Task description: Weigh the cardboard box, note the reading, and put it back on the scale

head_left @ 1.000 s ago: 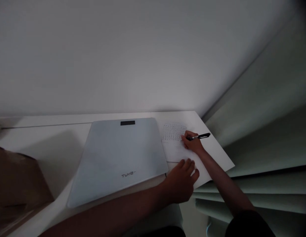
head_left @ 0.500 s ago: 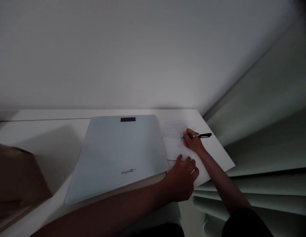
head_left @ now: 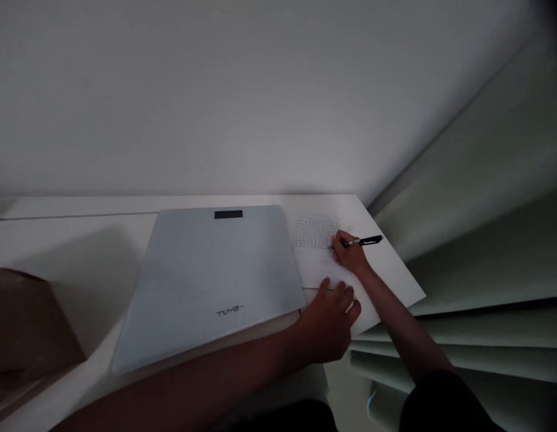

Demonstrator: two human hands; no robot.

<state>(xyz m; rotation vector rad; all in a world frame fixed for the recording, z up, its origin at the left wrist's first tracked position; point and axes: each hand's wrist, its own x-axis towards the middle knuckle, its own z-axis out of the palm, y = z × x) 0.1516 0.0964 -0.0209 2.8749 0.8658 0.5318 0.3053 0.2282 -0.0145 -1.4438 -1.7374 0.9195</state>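
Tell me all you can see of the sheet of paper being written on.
The paper is a white sheet lying flat on the white table, right of the grey scale. Rows of small marks, too faint to read, fill its far part; the near part looks blank. The right hand rests on it with a black pen, tip at the marks. The left hand presses its near edge.
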